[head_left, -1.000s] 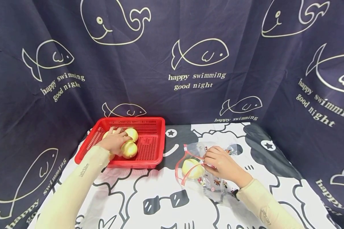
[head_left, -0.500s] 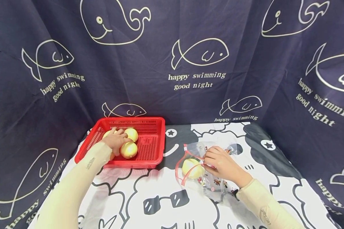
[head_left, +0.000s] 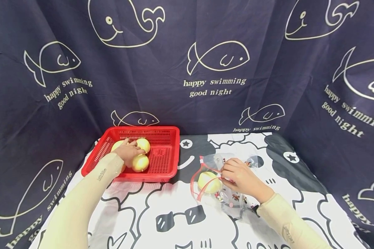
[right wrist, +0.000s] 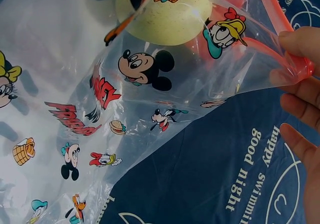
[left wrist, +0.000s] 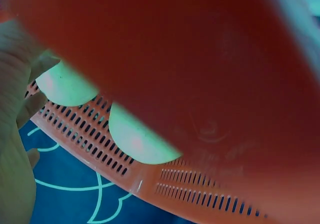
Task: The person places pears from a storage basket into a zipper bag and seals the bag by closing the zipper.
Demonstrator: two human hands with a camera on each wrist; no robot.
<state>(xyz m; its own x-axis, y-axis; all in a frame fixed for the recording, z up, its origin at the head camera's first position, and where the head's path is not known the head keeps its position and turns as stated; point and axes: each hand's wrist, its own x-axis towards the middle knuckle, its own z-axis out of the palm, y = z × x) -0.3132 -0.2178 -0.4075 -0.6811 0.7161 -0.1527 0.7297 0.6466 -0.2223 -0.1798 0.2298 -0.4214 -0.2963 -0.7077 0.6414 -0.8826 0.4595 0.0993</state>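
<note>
My left hand (head_left: 128,152) reaches over the red basket's wall, its fingers spread among several round, pale yellow fruits. One fruit (head_left: 140,163) lies beside the thumb side, another (head_left: 143,145) just behind. In the left wrist view, the fingers (left wrist: 37,101) are close to a fruit (left wrist: 67,86); I cannot tell whether they grip one. My right hand (head_left: 241,178) pinches the red zip edge (right wrist: 295,69) of a clear zip bag (head_left: 233,204) printed with cartoon figures. The bag lies on its side with its mouth facing left, and one yellow fruit (head_left: 209,182) sits inside near the opening.
The red perforated basket (head_left: 173,155) stands at the back left of the table, against a dark blue curtain (head_left: 218,114) with fish drawings. A white cloth (head_left: 180,207) with black cartoon prints covers the table. The basket's wall blurs across much of the left wrist view.
My left hand has shifted slightly to the right within the basket, among the fruits. The right hand, the bag and its fruit stay in place.
</note>
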